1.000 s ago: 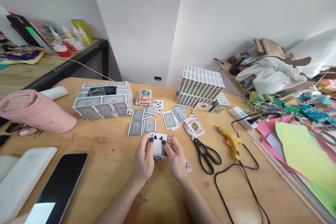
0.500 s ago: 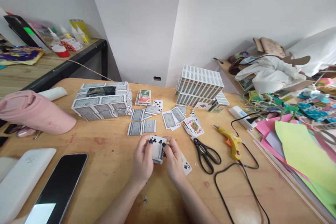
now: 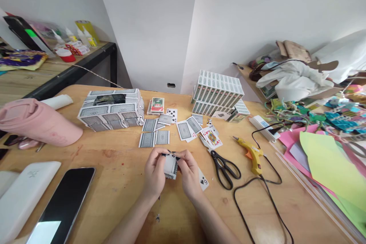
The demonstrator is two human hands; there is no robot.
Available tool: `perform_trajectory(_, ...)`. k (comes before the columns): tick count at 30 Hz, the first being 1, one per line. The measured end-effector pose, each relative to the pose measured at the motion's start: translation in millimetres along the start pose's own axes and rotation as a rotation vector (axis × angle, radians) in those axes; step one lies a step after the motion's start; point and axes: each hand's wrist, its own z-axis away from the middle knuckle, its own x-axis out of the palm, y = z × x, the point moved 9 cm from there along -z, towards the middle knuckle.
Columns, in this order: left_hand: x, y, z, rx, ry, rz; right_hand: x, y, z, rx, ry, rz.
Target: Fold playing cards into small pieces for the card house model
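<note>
My left hand and my right hand meet over the wooden table, both pinching a small folded playing-card piece between thumbs and fingers. The card is bent flat across the top, so its face is hardly visible. A six of spades lies on the table just right of my right hand. Loose cards, mostly face down, lie beyond my hands.
Black scissors and a yellow glue gun with its black cord lie to the right. A card-covered box and a card-built block stand further back. A phone, a white case and a pink bottle are at left; coloured paper at right.
The four of clubs that stood upright between my hands has been folded forward and down over the piece. My hands have dropped slightly toward the table.
</note>
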Motion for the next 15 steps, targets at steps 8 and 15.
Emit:
perform_trajectory(8, -4.5, 5.2, -1.3, 0.034, -0.016, -0.070, 3.8, 8.9, -6.5, 0.093, -0.146, -0.214)
perform_trajectory(15, 9.6, 7.6, 2.8, 0.094, -0.263, -0.105, 21.1, 24.7, -1.0, 0.342, -0.397, -0.196)
